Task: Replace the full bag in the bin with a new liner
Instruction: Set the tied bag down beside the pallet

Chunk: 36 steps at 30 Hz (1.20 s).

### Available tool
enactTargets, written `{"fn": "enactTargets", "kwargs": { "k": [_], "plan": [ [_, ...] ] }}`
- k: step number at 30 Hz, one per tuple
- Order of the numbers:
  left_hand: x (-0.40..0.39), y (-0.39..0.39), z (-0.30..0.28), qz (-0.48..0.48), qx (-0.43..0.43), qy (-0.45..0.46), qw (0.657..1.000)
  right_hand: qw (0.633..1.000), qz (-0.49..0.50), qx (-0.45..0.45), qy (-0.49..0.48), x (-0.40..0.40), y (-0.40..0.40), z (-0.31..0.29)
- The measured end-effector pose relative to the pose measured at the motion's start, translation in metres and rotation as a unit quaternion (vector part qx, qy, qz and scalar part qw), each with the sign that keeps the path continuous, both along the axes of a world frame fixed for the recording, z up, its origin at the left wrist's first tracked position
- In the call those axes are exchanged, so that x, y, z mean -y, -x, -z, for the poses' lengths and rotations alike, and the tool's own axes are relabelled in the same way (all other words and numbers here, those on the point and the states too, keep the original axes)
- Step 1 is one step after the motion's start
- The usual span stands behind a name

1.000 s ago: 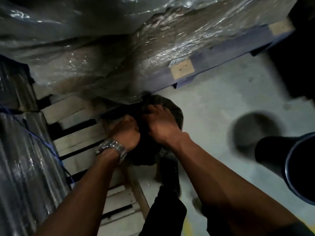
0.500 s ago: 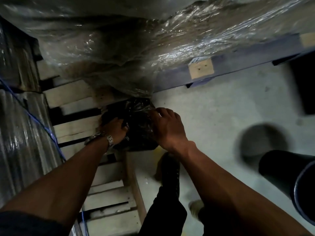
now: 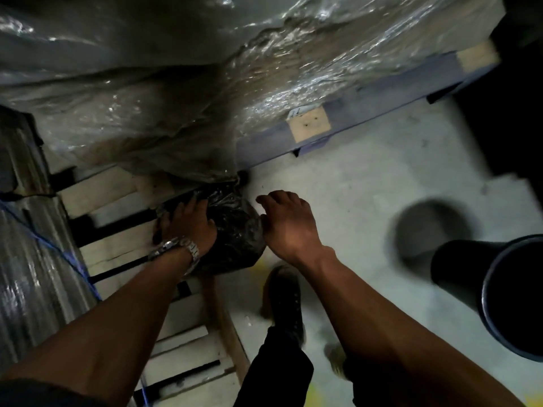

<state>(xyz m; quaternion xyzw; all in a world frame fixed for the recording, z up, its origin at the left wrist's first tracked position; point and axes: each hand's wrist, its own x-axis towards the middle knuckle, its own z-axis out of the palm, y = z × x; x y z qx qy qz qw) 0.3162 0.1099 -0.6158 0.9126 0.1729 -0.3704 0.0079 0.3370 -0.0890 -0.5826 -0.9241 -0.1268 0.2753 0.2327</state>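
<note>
Left hand [image 3: 188,223] grip is spread flat on the black bag [image 3: 235,236], pressing it; right hand [image 3: 286,221] hangs loose beside it, holding nothing. Bag's parked on the wooden pallet [image 3: 117,251], well apart from the bin [image 3: 499,292]. Looks like stash-the-full-bag; next up, fetching a liner.

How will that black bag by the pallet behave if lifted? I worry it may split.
The black bag looks bulging and rounded, so probably weighty. Its film is thin, crinkled and glossy, likely slippery and floppy. The left hand presses it; supporting underneath seems wise.
</note>
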Motion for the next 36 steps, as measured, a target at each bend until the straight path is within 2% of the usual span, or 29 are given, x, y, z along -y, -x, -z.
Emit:
{"fn": "enactTargets", "kwargs": {
  "k": [5,10,18,24,30,36],
  "plan": [
    [0.09,-0.024,-0.014,0.069,0.037,0.041,0.996,0.998,0.051,0.006,0.021,0.052,-0.011,-0.018],
    [0.197,-0.053,-0.029,0.126,0.052,0.096,0.986,0.99,0.126,0.026,0.05,0.138,-0.016,-0.019],
    [0.365,-0.097,-0.066,0.262,0.101,0.109,0.954,0.974,0.219,0.005,0.055,0.292,-0.022,-0.042],
    [0.472,-0.15,-0.097,0.298,0.136,0.137,0.935,0.957,0.286,0.004,0.056,0.394,-0.044,-0.07],
    [0.544,-0.222,-0.109,0.343,0.187,0.166,0.905,0.937,0.338,0.023,0.085,0.457,-0.09,-0.079],
    [0.58,-0.317,-0.096,0.391,0.169,0.179,0.887,0.913,0.398,0.05,0.077,0.482,-0.175,-0.075]
  ]
}}
